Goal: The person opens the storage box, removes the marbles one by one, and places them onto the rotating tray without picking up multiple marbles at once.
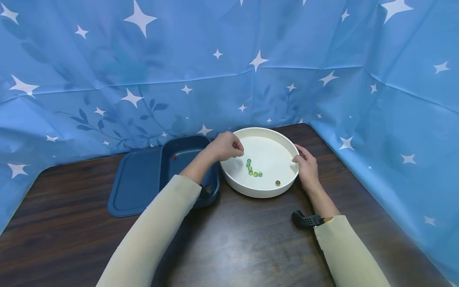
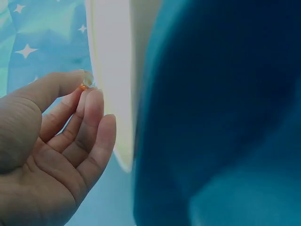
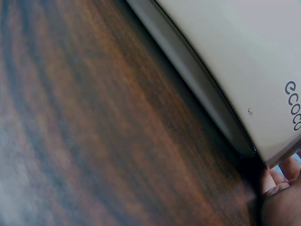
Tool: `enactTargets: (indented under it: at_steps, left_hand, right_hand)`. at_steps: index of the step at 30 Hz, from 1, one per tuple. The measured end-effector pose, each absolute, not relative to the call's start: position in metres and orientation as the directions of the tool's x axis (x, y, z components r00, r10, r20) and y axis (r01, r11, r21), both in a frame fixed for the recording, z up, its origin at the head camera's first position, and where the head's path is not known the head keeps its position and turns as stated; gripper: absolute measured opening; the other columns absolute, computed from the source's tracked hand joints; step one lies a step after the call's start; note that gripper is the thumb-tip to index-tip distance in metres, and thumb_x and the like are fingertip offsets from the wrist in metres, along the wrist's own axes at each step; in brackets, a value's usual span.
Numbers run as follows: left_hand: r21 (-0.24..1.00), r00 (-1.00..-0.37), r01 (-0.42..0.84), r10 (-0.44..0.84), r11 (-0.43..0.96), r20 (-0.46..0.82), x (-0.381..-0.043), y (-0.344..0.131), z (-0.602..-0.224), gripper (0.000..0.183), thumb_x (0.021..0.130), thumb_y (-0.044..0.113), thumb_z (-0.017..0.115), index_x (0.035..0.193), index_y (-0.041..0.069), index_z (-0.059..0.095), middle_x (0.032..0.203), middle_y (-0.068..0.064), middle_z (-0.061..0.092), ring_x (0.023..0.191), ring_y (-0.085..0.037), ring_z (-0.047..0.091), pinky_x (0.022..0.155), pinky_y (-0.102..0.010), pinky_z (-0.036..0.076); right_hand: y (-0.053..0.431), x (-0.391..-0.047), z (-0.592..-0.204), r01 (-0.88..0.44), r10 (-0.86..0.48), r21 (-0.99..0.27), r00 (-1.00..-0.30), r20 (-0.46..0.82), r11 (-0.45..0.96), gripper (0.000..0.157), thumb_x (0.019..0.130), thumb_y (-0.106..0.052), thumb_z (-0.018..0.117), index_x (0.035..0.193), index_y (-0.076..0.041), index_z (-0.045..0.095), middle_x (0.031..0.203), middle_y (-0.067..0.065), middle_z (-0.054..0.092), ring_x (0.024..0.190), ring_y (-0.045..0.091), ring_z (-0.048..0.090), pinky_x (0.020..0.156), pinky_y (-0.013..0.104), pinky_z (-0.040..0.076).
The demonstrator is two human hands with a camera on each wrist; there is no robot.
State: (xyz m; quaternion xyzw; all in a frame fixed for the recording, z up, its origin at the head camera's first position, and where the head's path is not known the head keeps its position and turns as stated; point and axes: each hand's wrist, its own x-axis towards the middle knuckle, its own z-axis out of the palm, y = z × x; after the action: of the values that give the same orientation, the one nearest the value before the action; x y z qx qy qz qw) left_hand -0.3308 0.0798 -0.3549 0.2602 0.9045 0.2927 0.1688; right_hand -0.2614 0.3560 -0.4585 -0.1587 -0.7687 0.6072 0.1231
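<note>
Between thumb and fingertips my left hand [image 1: 225, 146] pinches a small glass marble [image 2: 88, 80], clear with some orange, over the left side of a round white tray [image 1: 259, 192]. My right hand [image 1: 307, 166] grips the tray's right wall, thumb at the rim and fingers along the outside. Inside the tray, several green marbles [image 1: 250, 172] lie in a bent line, and a brown-amber marble [image 1: 277, 183] sits apart near the front right. The right wrist view shows the tray's outer wall [image 3: 235, 70] with dark lettering; most of that hand is cut off there.
Left of the tray stands a dark blue box [image 1: 187, 144], partly covered by my left forearm, with a red marble [image 1: 173, 157] in it. A flat blue lid [image 1: 138, 179] lies beside the box. A star-patterned blue curtain [image 1: 222, 99] borders the dark wooden table [image 1: 244, 239].
</note>
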Motion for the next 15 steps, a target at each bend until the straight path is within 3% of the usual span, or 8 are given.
enactTargets:
  at_steps: [15]
  left_hand:
    - [0.571, -0.826, 0.273, 0.493, 0.774, -0.273, -0.343, 0.101, -0.372, 0.017, 0.098, 0.016, 0.066, 0.108, 0.008, 0.077, 0.1, -0.01, 0.074, 0.082, -0.015, 0.061, 0.071, -0.025, 0.049]
  right_hand:
    - [0.355, -0.26, -0.458, 0.081, 0.394, -0.976, -0.919, 0.005, 0.201, 0.063, 0.089, -0.003, 0.044, 0.151, -0.009, 0.047, 0.157, 0.013, 0.047, 0.141, 0.027, 0.047, 0.117, 0.044, 0.038]
